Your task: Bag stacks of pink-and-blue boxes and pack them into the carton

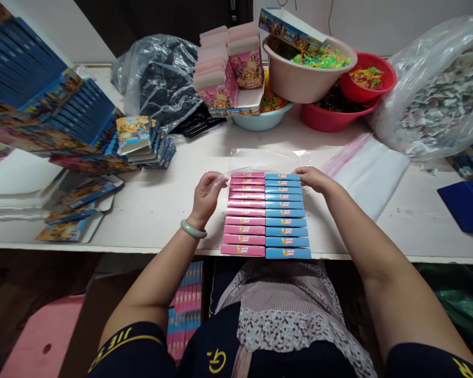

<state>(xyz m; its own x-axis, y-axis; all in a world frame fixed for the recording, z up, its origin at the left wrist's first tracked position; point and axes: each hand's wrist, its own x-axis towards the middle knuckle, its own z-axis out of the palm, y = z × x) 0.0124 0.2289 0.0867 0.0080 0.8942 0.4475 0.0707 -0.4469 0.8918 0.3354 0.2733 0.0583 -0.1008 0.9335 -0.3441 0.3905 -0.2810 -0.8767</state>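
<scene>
A block of small flat boxes lies on the white table (161, 205) right in front of me, a column of pink boxes (244, 212) beside a column of blue boxes (286, 214). A clear plastic bag (268, 157) lies at the far end of the block. My left hand (205, 195) pinches the bag's edge at the block's far left corner. At the far right corner, my right hand (314, 178) has its fingers closed on the bag's edge and the top blue box. A green bangle sits on my left wrist.
Stacks of blue printed cartons (63, 115) and flattened ones fill the left. At the back stand pink boxes (224, 68), a dark plastic bag (161, 79), basins of coloured bits (311, 68) (366, 79) and a large clear sack (441, 89). Clear bags (370, 168) lie right; a blue tray (465, 205) beyond.
</scene>
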